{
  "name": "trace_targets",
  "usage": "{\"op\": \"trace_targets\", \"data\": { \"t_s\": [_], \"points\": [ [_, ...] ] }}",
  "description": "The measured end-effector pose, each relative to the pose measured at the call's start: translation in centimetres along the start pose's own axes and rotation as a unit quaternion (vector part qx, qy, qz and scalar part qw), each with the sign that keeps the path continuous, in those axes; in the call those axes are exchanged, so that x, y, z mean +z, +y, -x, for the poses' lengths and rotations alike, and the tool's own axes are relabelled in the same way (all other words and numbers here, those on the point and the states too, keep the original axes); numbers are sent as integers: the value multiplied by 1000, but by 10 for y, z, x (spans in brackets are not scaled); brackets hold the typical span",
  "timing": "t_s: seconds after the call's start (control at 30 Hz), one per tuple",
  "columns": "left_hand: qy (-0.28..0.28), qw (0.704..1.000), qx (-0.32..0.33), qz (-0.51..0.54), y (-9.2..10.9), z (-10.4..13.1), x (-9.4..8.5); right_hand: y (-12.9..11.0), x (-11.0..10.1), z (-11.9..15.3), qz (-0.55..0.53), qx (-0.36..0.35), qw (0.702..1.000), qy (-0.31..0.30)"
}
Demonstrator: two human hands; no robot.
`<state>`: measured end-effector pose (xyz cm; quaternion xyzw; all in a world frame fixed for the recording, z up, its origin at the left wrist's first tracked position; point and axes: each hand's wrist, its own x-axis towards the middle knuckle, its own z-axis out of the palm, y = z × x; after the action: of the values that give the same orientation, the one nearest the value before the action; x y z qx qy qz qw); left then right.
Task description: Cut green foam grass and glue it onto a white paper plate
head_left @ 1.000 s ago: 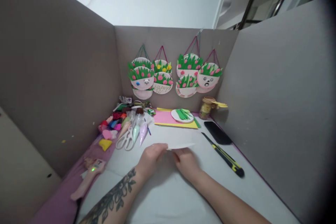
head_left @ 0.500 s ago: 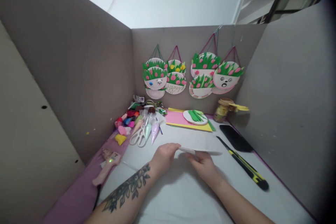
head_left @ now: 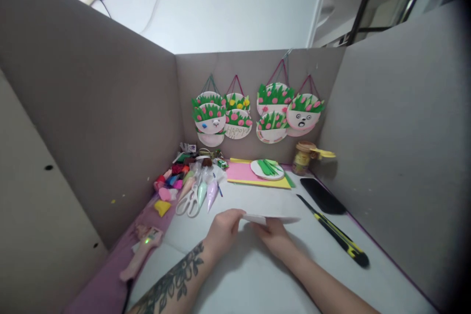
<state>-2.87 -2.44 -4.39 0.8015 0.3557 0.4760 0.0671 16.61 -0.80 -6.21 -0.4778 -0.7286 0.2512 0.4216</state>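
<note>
A thin white piece (head_left: 279,217), seen nearly edge-on, is held between my two hands above the white table cover. My left hand (head_left: 225,225) pinches its left end, with the tattooed forearm below. Under its middle, my right hand (head_left: 275,238) grips it with the thumb toward the left. Beyond the hands, a white paper plate (head_left: 254,170) holds green strips (head_left: 269,167) and rests on pink and yellow sheets (head_left: 241,170).
Scissors (head_left: 192,202), piping bags (head_left: 212,194) and colored clay lumps (head_left: 162,207) lie at the left, near a pink glue gun (head_left: 142,255). At the right are a cutter (head_left: 340,238), a black phone-like slab (head_left: 322,196) and a jar (head_left: 302,158). Decorated plates (head_left: 304,113) hang behind.
The camera view has shifted, so the scene sits slightly lower and further left. Both hands keep hold of the white piece, with little change in their grip.
</note>
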Motion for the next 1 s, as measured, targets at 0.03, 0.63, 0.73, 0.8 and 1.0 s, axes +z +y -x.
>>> {"op": "trace_targets", "data": {
  "t_s": [0.03,0.63,0.73,0.8,1.0],
  "points": [
    [-4,1000,4,1,0,0,1,-3,1,1,-18,-1,1000,13],
    [75,983,166,-32,32,-7,-10,-19,-19,-2,-582,140,798,-64],
    [75,975,205,-45,33,-7,-12,-17,-18,-1,-574,125,804,-97],
    [73,972,216,-50,33,-7,-13,-14,-17,-1,-565,116,812,-92],
    [86,977,190,-31,39,-9,-13,0,-10,1,-500,112,857,-52]
  ]
}}
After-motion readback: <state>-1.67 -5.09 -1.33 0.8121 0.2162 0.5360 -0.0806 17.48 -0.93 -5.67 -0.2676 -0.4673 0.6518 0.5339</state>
